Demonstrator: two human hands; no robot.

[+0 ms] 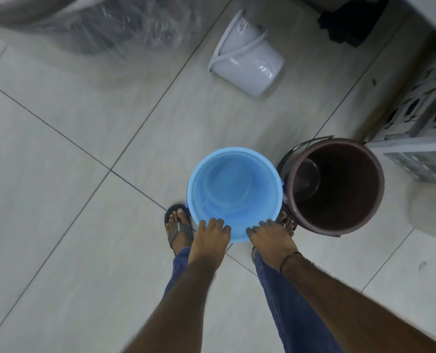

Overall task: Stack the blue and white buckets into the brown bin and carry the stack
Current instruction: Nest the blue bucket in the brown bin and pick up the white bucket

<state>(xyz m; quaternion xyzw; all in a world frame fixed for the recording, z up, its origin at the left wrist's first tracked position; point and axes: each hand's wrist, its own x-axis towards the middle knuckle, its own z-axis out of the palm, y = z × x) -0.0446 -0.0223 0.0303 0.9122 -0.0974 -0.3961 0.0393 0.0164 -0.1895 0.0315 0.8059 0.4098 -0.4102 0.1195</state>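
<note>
A blue bucket (233, 189) stands upright between my feet, mouth up and empty. My left hand (209, 240) and my right hand (270, 238) both grip its near rim, fingers curled over the edge. Right beside it, touching or nearly so, stands the brown bin (339, 184), upright and empty, its dark wire handle hanging down on the far left side. The white bucket (247, 57) lies tipped on its side farther off on the tiled floor, its handle across its body and its mouth facing up-left.
A white lattice crate (425, 128) sits just right of the bin. A large plastic-wrapped object (104, 24) fills the top left. Something dark (349, 21) rests by the top right wall. Pale floor tiles (59, 200) stretch to the left.
</note>
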